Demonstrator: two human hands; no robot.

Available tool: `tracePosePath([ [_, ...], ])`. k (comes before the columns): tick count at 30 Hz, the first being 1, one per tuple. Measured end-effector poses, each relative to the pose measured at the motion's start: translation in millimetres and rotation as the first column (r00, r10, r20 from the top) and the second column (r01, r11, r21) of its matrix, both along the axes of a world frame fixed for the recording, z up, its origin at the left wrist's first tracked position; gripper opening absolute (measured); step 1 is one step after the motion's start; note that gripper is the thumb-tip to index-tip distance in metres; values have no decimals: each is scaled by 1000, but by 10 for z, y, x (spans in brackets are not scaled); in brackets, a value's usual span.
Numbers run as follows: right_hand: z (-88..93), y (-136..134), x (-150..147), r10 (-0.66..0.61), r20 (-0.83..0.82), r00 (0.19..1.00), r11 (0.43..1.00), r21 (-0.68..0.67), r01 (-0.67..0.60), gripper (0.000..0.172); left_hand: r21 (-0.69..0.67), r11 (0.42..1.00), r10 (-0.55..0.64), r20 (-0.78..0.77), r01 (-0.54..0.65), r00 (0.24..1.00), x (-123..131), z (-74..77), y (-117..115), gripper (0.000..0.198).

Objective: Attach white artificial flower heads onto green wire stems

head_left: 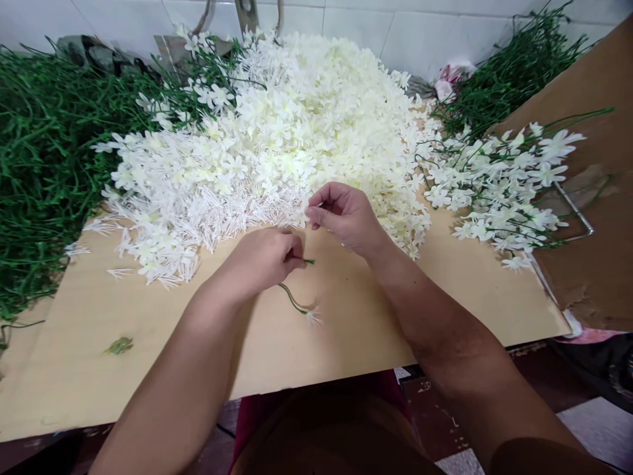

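My left hand is closed on a green artificial flower stem. One short green tip pokes out past its fingers, and a curved branch hangs below, ending in a spiky white stamen piece. To the right and slightly higher, my right hand is closed in a pinch at the front edge of the heap of white fabric flowers. Whatever lies between its fingertips blends with the white behind, so I cannot make it out. Loose white stamen pieces lie in front of the flowers.
Green stems are piled at the left, with another bunch at the back right. Flowers on stems rest by a cardboard box on the right. A leafy scrap lies on the tabletop. White tiles stand behind.
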State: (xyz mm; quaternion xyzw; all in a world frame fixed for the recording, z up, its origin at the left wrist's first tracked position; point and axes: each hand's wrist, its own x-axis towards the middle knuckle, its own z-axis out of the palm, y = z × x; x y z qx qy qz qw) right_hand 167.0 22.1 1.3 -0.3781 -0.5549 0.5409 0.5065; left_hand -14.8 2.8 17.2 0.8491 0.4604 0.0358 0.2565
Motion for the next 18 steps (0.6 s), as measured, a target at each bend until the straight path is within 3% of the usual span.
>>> tracePosePath([
  [3,48,-27,-12,121,26,992,993,-12,-121,41,14,1000,-6,43,6,999,-1,-23,7,11],
  [6,78,-27,40,156,35,987,987,-35,-155,41,-56,992,117,182,-109,976,-53,-68,47,6],
  [9,78,-9,113,142,32,989,988,-69,-139,42,-215,946,314,434,-242,844,-98,-127,103,7],
  [12,52,8,134,109,25,994,990,-93,-106,44,-369,893,437,583,-256,684,-109,-175,146,15],
  [15,6,15,93,70,23,997,992,-111,-67,45,-440,860,495,599,-257,629,-98,-187,163,23],
  [18,-44,13,29,45,17,999,993,-114,-42,44,-442,857,501,593,-266,631,-87,-160,162,22],
])
